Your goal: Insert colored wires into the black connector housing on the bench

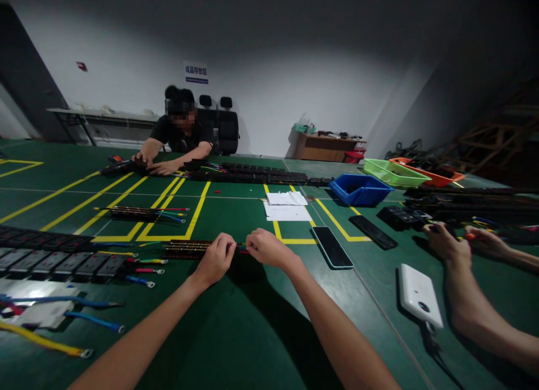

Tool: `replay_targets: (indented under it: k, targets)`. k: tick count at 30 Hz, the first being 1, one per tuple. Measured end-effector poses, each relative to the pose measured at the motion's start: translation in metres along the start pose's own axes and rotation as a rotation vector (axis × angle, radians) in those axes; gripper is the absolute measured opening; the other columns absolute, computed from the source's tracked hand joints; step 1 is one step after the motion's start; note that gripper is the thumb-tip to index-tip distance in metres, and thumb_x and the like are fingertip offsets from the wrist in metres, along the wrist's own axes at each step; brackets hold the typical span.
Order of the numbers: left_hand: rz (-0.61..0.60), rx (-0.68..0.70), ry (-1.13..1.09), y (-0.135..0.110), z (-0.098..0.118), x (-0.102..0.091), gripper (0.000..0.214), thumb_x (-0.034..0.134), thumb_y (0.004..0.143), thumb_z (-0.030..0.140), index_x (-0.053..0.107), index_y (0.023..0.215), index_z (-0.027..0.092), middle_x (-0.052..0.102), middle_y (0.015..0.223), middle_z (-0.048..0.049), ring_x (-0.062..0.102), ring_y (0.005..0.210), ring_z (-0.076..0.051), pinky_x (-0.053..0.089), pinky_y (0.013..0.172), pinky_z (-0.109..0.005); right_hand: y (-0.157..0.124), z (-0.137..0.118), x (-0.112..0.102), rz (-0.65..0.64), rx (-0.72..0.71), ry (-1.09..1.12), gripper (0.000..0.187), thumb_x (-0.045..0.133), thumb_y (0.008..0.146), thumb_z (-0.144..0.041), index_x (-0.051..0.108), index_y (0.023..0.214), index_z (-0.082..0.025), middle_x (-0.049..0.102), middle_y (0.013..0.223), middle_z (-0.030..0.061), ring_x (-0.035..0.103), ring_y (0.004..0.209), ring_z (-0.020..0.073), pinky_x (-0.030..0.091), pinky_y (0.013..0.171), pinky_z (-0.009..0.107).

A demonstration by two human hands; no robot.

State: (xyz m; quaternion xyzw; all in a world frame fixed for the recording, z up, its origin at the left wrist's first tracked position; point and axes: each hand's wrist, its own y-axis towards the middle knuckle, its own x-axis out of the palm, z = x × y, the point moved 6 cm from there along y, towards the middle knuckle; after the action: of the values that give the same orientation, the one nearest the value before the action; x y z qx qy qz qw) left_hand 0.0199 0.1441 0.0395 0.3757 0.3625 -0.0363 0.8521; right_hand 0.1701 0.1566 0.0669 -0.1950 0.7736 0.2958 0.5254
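Observation:
My left hand point(217, 259) is closed on the right end of a long black strip with copper bars point(185, 248) that lies on the green table point(236, 328). My right hand point(267, 247) pinches something thin at that same end, just right of the left hand; what it holds is too small to name. Both forearms reach in from the bottom edge. Coloured wires with ring terminals point(147, 261) stick out near the strip's left side.
Black socket modules point(54, 262) and loose wires point(63, 322) lie at left. A dark phone point(332, 247), a white power bank point(419, 295), papers point(286, 205), and blue point(360, 189), green point(393, 172) and orange bins point(435, 175) sit at right. Another person's hands point(458, 246) work at right; a seated person point(179, 137) works opposite.

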Motion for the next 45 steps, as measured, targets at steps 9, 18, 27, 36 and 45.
replay_targets:
  k: [9,18,27,36,45]
  targets:
    - [-0.006,-0.012,-0.007,0.0,-0.004,0.002,0.015,0.041,0.102,0.027,0.052,0.094,0.021,0.06,0.094,-0.0058,0.061,0.089,-0.02,0.051,0.083,-0.036,-0.003,-0.02,-0.006,-0.057,-0.015,-0.119,0.017,0.056,0.091,-0.012,0.07,0.082,-0.019,0.067,0.081,0.0073,0.059,0.083,0.0199,0.041,0.073,0.029]
    - [-0.017,-0.031,-0.003,0.002,-0.002,-0.002,0.015,0.043,0.101,0.028,0.054,0.093,0.021,0.059,0.09,-0.0036,0.06,0.085,-0.019,0.049,0.08,-0.033,-0.006,-0.022,-0.012,-0.061,0.004,-0.131,0.012,0.06,0.089,-0.015,0.071,0.089,-0.019,0.067,0.088,0.0068,0.062,0.087,0.0208,0.041,0.072,0.029]
    - [-0.089,0.095,0.031,-0.001,0.002,0.005,0.008,0.054,0.094,0.024,0.055,0.101,0.02,0.061,0.098,-0.0074,0.059,0.095,-0.022,0.051,0.083,-0.036,-0.004,-0.012,-0.023,0.014,0.121,-0.105,0.015,0.058,0.095,-0.021,0.067,0.107,-0.021,0.065,0.1,0.0053,0.062,0.091,0.0179,0.041,0.075,0.026]
    - [-0.094,0.076,0.047,-0.001,0.006,0.002,0.011,0.054,0.093,0.02,0.058,0.104,0.019,0.062,0.097,-0.0064,0.059,0.094,-0.021,0.052,0.083,-0.035,-0.015,0.056,-0.017,0.332,0.311,0.104,0.024,0.052,0.096,-0.031,0.062,0.115,-0.021,0.066,0.083,0.0005,0.059,0.072,0.0149,0.039,0.067,0.025]
    - [-0.151,0.105,0.203,0.003,0.013,0.003,0.022,0.053,0.095,0.024,0.065,0.113,0.021,0.065,0.112,-0.0083,0.058,0.106,-0.024,0.046,0.09,-0.043,-0.037,0.113,0.032,0.459,0.526,0.137,0.025,0.045,0.091,-0.029,0.068,0.099,-0.019,0.064,0.069,0.001,0.059,0.065,0.0171,0.034,0.06,0.024]
